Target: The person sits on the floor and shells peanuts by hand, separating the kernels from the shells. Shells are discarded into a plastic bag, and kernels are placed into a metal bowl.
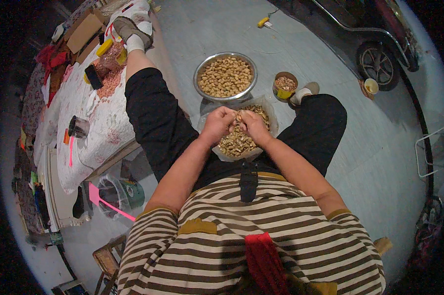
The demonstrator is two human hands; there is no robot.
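My left hand (219, 125) and my right hand (255, 127) meet at the fingertips in front of my lap. Pinched between them is a small pale peanut (239, 117), largely covered by the fingers. Just beneath, a translucent plastic bag (272, 114) stands open between my thighs, filled with broken peanut shells (237, 143). Beyond the bag, a round steel basin (196, 82) holds a heap of whole unshelled peanuts (227, 77). Shelled kernels (285, 83) lie in a small round tub (282, 94) to the basin's right, close to my right foot.
At left, a quilt-covered bed (111, 129) carries loose kernels (110, 83), a yellow-lidded jar (113, 57), a phone (93, 77) and a dark cup (78, 127). A pink fly swatter (113, 206) lies across a lined bin (133, 193). A wheeled vehicle (377, 62) stands at right.
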